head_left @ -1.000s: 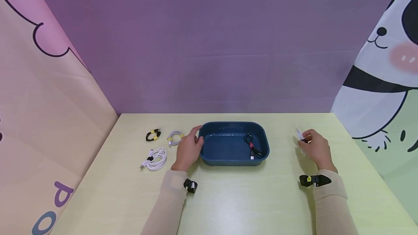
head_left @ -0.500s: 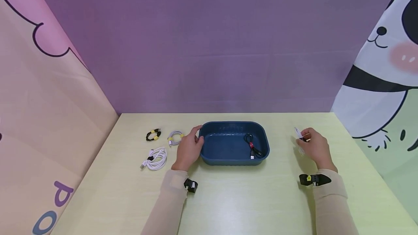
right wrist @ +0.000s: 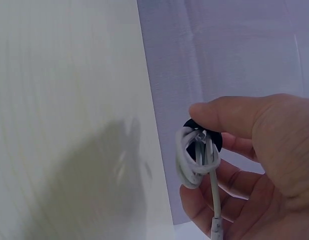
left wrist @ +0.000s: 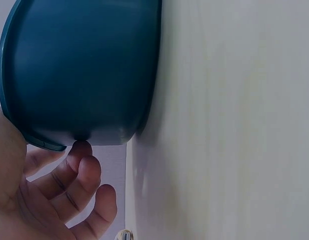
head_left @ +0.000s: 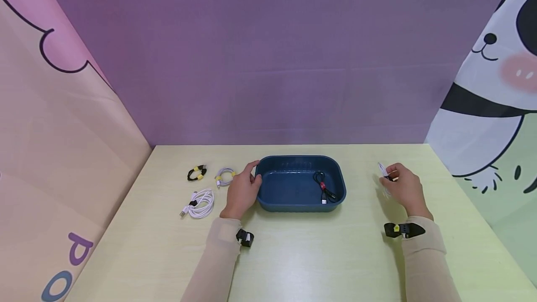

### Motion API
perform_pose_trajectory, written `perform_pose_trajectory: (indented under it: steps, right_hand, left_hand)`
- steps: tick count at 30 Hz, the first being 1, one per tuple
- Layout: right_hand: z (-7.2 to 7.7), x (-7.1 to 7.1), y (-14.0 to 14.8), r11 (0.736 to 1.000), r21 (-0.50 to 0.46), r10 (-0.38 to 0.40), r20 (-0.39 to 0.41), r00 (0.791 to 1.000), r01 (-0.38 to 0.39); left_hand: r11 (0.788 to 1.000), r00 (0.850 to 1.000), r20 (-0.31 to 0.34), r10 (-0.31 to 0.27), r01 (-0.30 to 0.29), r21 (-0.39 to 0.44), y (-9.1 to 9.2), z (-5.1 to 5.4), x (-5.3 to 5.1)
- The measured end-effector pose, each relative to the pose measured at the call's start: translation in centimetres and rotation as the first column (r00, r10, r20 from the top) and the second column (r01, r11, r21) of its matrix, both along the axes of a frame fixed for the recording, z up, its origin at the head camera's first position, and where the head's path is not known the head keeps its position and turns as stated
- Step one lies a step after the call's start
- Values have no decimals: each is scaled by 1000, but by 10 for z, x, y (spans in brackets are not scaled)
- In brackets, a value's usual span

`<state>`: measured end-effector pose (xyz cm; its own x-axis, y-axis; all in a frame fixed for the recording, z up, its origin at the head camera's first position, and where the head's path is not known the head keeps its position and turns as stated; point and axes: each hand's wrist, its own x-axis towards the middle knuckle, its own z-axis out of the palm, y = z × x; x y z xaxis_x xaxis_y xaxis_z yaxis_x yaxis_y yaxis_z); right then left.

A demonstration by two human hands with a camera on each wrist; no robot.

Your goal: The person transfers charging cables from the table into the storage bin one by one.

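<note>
A blue tray (head_left: pixel 289 208) stands on the table, and inside it at the right lies a black cable (head_left: pixel 323 185) with a red tie. My left hand (head_left: pixel 242 195) grips the tray's left end; in the left wrist view the fingers touch the tray wall (left wrist: pixel 84 75) from outside. Right of the tray, my right hand (head_left: pixel 406 190) pinches a coiled white cable (right wrist: pixel 187 157) with a black tie between thumb and fingers. The right wrist view shows it held above the table, its connector end hanging down. Some of the coil is hidden by the fingers.
Left of the tray lie a black cable with yellow ties (head_left: pixel 196 173), a light grey cable with yellow ties (head_left: pixel 225 177) and a larger white coiled cable with a plug (head_left: pixel 202 204). A purple cloth (head_left: pixel 285 59) hangs behind the table (head_left: pixel 319 255).
My right hand has shifted slightly to the left and away from me with the white cable. The left hand and the tray have stayed in place.
</note>
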<state>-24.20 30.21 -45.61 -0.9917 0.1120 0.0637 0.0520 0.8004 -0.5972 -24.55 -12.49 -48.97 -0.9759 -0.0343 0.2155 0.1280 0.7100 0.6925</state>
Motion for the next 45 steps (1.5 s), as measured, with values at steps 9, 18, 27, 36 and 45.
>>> perform_pose_trajectory:
  steps: [9,18,27,36,45]
  right_hand:
    - [1,0,0,1000,6,2,-14,1000,-2]
    - [4,3,-2,1000,1,3,-16,1000,-3]
    - [2,-1,-2,1000,3,-3,-28,1000,3]
    - [2,-2,0,1000,-1,1,-7,1000,-1]
    - [3,-2,-2,1000,0,5,-28,1000,-5]
  left_hand:
    - [1000,1000,1,1,-1,2,0,0,0]
    - [1000,1000,4,0,0,-1,0,-1,0]
    - [1000,1000,1,-5,5,-4,0,-1,-1]
    - [1000,1000,-2,-3,3,-9,0,-1,-1]
    - [1000,1000,5,-5,6,-1,-1,-2,-1]
